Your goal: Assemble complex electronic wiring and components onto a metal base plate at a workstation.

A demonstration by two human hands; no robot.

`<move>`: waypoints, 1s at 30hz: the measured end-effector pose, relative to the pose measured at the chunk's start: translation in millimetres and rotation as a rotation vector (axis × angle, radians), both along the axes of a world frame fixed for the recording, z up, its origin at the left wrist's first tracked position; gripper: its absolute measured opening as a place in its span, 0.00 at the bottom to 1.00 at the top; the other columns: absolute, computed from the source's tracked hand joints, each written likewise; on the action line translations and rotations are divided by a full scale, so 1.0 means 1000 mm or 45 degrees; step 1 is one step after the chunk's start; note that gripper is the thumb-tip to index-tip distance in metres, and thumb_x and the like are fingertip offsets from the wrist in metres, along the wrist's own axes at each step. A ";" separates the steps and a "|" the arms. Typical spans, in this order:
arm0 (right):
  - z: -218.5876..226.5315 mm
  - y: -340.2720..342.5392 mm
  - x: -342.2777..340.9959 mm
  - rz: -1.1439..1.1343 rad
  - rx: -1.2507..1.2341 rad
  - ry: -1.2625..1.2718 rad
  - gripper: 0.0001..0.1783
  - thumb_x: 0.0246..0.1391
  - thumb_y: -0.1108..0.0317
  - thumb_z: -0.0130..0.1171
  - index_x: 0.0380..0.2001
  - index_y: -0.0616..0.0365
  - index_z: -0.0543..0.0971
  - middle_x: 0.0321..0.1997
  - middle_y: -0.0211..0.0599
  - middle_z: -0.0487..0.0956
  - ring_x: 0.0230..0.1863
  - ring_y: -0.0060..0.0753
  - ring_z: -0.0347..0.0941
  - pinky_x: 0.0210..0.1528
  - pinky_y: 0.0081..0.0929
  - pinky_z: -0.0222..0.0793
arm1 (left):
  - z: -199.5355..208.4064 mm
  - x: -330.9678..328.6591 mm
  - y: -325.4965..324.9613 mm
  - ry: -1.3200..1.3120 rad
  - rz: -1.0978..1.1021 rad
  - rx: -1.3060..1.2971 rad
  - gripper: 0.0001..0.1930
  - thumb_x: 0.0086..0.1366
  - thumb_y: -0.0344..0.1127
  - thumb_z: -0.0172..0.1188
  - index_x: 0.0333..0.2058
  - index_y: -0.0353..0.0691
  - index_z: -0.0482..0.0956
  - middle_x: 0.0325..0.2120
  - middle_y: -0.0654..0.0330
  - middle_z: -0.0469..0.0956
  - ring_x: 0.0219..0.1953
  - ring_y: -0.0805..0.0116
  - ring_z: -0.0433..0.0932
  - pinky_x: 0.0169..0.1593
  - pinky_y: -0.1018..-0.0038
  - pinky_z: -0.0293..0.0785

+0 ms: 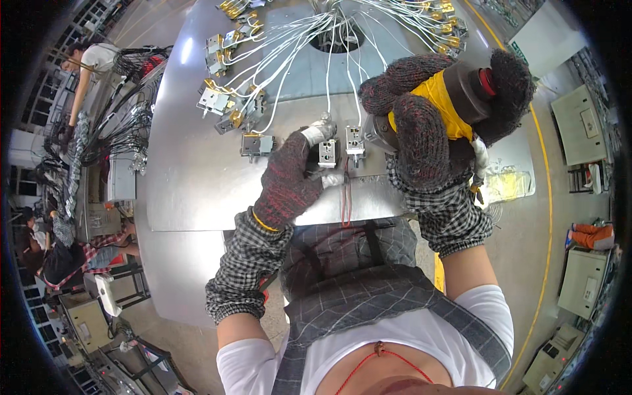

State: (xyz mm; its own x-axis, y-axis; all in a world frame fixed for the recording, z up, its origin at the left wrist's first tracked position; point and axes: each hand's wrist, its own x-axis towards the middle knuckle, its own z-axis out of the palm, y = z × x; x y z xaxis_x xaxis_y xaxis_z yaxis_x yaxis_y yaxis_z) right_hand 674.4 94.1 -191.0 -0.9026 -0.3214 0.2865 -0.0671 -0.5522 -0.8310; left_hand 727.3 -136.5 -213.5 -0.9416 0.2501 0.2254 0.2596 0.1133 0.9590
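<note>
My left hand (293,174), in a dark knitted glove with taped fingertips, grips a small grey metal switch part (326,153) on the steel table (191,178), with a white wire running up from it. A second like part (355,141) stands just right of it. My right hand (421,108), also gloved, is wrapped around a yellow and dark power screwdriver (461,92) whose tip points toward these parts. Red thin wires (345,201) hang over the table edge below them.
Several more switch parts (224,105) with white wires (296,39) fan out from a round hole (337,39) at the table's centre. A plastic bag (510,181) lies at the right. Other people (92,59) work at a bench on the left. Grey cabinets (582,125) stand right.
</note>
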 end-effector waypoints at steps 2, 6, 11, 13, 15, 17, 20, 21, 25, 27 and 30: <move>0.004 -0.001 0.000 -0.048 -0.037 0.034 0.23 0.67 0.62 0.53 0.61 0.58 0.66 0.59 0.46 0.70 0.62 0.40 0.68 0.68 0.43 0.64 | -0.002 0.001 0.000 -0.025 0.035 -0.014 0.32 0.58 0.24 0.68 0.60 0.32 0.64 0.45 0.53 0.78 0.47 0.63 0.80 0.52 0.66 0.80; 0.007 -0.001 0.001 -0.116 -0.066 0.087 0.23 0.67 0.64 0.52 0.61 0.58 0.65 0.60 0.46 0.70 0.63 0.39 0.68 0.68 0.42 0.63 | 0.001 0.002 0.003 -0.136 0.099 0.005 0.35 0.50 0.26 0.74 0.57 0.35 0.70 0.50 0.52 0.78 0.50 0.62 0.81 0.53 0.69 0.79; 0.006 -0.002 0.001 -0.166 0.050 0.132 0.22 0.68 0.65 0.51 0.62 0.58 0.65 0.61 0.46 0.69 0.63 0.39 0.67 0.69 0.40 0.63 | 0.006 0.001 0.005 -0.099 0.119 -0.094 0.35 0.50 0.27 0.74 0.57 0.37 0.71 0.50 0.52 0.78 0.50 0.63 0.80 0.52 0.70 0.79; 0.006 -0.002 0.002 -0.210 0.092 0.157 0.22 0.68 0.65 0.50 0.62 0.58 0.65 0.61 0.46 0.69 0.63 0.38 0.67 0.69 0.39 0.62 | 0.006 0.000 0.006 -0.118 0.120 -0.048 0.35 0.50 0.27 0.74 0.57 0.37 0.71 0.49 0.52 0.78 0.50 0.63 0.80 0.52 0.70 0.79; 0.003 0.001 0.001 -0.256 0.177 0.179 0.22 0.68 0.66 0.50 0.62 0.58 0.64 0.62 0.46 0.68 0.64 0.38 0.66 0.69 0.39 0.62 | 0.007 0.000 0.006 -0.041 0.135 -0.192 0.35 0.50 0.26 0.74 0.58 0.37 0.70 0.49 0.52 0.78 0.50 0.64 0.80 0.52 0.70 0.79; -0.002 0.005 0.001 -0.294 0.359 0.211 0.22 0.68 0.66 0.49 0.62 0.58 0.64 0.62 0.46 0.68 0.64 0.38 0.66 0.70 0.38 0.62 | 0.004 -0.001 0.006 -0.017 0.120 -0.152 0.35 0.50 0.26 0.74 0.58 0.37 0.70 0.49 0.52 0.77 0.50 0.64 0.80 0.52 0.70 0.80; -0.018 0.014 -0.004 -0.346 0.766 0.288 0.22 0.68 0.67 0.49 0.63 0.59 0.64 0.62 0.46 0.67 0.64 0.37 0.66 0.70 0.37 0.62 | 0.002 -0.001 0.007 0.011 0.102 -0.084 0.35 0.51 0.26 0.74 0.58 0.37 0.70 0.49 0.52 0.77 0.50 0.64 0.80 0.52 0.70 0.79; -0.023 0.017 -0.006 -0.355 0.884 0.309 0.22 0.69 0.68 0.48 0.63 0.59 0.64 0.63 0.46 0.67 0.64 0.37 0.66 0.70 0.37 0.61 | 0.001 -0.001 0.007 0.017 0.099 -0.054 0.35 0.51 0.25 0.73 0.58 0.37 0.70 0.49 0.52 0.77 0.50 0.64 0.80 0.52 0.70 0.79; -0.040 0.022 -0.008 -0.392 1.163 0.354 0.22 0.69 0.69 0.48 0.63 0.59 0.63 0.63 0.46 0.67 0.65 0.37 0.65 0.71 0.35 0.61 | 0.005 -0.001 0.009 0.104 0.112 -0.150 0.34 0.51 0.25 0.73 0.58 0.37 0.70 0.49 0.52 0.77 0.50 0.64 0.80 0.52 0.70 0.79; -0.041 0.022 -0.007 -0.402 1.181 0.360 0.22 0.69 0.69 0.47 0.63 0.59 0.63 0.64 0.46 0.66 0.65 0.37 0.65 0.71 0.34 0.61 | 0.000 -0.001 0.009 0.074 0.102 -0.080 0.35 0.51 0.26 0.73 0.58 0.37 0.70 0.48 0.52 0.77 0.51 0.64 0.79 0.52 0.70 0.79; 0.019 -0.005 0.003 -0.530 0.854 0.424 0.26 0.66 0.66 0.52 0.64 0.58 0.60 0.54 0.44 0.72 0.54 0.37 0.72 0.59 0.35 0.70 | 0.002 0.001 0.011 0.062 0.090 0.124 0.35 0.50 0.27 0.74 0.58 0.38 0.70 0.47 0.53 0.78 0.51 0.63 0.80 0.53 0.70 0.79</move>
